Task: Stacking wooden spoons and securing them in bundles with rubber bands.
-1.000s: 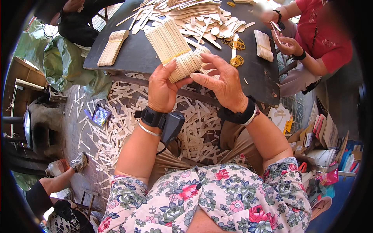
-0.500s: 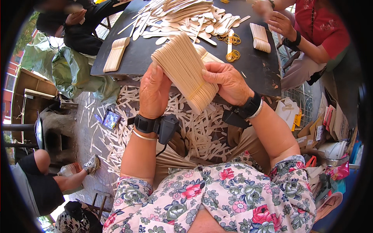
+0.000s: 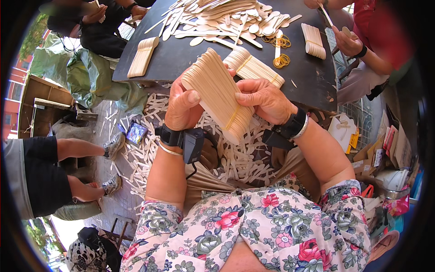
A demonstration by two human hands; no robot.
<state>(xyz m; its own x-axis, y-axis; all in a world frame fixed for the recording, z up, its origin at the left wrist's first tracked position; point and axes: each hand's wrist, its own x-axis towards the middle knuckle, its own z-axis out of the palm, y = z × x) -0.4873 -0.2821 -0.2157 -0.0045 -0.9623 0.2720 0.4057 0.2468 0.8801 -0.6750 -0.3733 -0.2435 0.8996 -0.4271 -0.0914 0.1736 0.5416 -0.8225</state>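
Held between a person's left hand (image 3: 182, 106) and right hand (image 3: 266, 100), a thick bundle of flat, pale wooden sticks (image 3: 216, 89) tilts before the near edge of a black, flat-topped table (image 3: 312, 75), a thin yellow rubber band (image 3: 233, 117) around its lower end. Beyond the hands, a second banded bundle of pale wooden sticks (image 3: 256, 68) lies near looped yellow rubber bands (image 3: 282, 60), with a loose heap of pale wooden spoons (image 3: 217, 20) farther back.
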